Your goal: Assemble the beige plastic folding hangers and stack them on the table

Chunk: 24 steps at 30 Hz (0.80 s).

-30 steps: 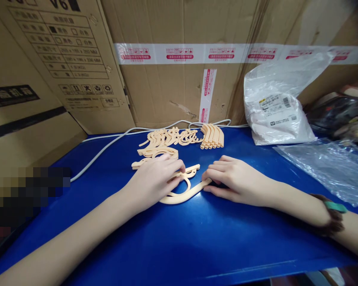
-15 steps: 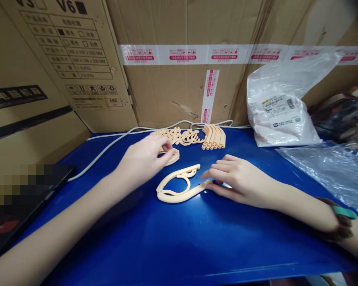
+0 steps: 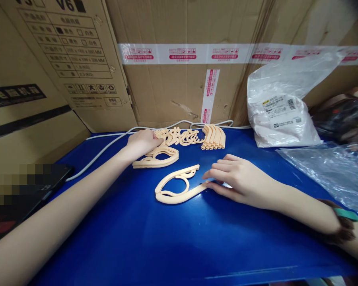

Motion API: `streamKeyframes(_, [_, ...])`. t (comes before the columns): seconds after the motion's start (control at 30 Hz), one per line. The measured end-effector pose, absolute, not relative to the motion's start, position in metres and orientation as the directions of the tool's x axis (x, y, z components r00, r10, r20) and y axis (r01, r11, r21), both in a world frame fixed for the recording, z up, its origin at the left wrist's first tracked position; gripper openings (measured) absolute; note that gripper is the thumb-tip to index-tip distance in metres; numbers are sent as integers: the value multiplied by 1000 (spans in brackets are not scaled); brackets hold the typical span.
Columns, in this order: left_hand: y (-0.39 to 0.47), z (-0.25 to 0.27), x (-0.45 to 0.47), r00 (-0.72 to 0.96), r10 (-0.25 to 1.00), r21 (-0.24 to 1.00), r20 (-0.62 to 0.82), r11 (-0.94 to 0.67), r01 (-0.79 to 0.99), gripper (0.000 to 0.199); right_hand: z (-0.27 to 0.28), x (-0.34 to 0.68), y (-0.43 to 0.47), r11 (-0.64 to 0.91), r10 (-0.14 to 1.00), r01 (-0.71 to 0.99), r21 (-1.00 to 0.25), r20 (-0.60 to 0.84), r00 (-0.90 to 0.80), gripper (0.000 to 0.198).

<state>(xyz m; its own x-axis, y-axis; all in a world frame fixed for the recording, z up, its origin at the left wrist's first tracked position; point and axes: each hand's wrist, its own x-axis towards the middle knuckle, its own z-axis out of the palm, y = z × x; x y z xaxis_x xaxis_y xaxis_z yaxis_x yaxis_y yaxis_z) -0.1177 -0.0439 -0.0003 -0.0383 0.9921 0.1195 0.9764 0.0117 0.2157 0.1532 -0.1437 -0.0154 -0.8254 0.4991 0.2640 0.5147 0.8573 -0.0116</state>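
A beige plastic folding clothes hanger (image 3: 174, 197), partly assembled with curved arms and inner loops, lies on the blue tabletop. My right hand (image 3: 234, 178) pinches the end of its lower arm between thumb and fingers. At the back left, my left hand (image 3: 143, 143) reaches into a pile of small curved beige hanger pieces (image 3: 170, 136). Its fingers are curled at the pile's edge, and what they grip is hidden. Just in front of that hand sits a stack of folded beige hangers (image 3: 164, 161).
Beside the pile stands a neat row of curved hanger arms (image 3: 214, 137). A white cable (image 3: 101, 165) runs behind the pieces along cardboard boxes (image 3: 173, 91). A white plastic parcel bag (image 3: 282, 115) and clear film (image 3: 331, 167) lie right; a dark device (image 3: 44, 194) lies left.
My left hand has moved back and left, from above the stacked hangers to the pile of small pieces, uncovering the stack. My right hand stays on the hanger, which has shifted slightly left.
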Motion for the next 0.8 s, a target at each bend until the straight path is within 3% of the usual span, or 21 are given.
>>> streamKeyframes(0.2, [-38,-4,-121,-110,986,307,125,67,949,29,-15,153,-144,858,497,513,-11,265,-826,26])
streamKeyframes(0.37, [-37,1,-120,-107,985,520,136,21,854,23,-15,154,-143,855,500,519,1,267,-824,24])
streamKeyframes(0.5, [-65,9,-99,39,993,715,111,-107,691,28,-14,155,-143,831,524,556,9,322,-788,27])
streamKeyframes(0.67, [-122,0,-64,289,957,884,-14,-123,452,30,-14,154,-146,812,546,580,-63,432,-717,51])
streamKeyframes(0.8, [-153,-11,-53,501,865,867,25,-268,420,36,-16,152,-147,822,561,535,-195,440,-701,48])
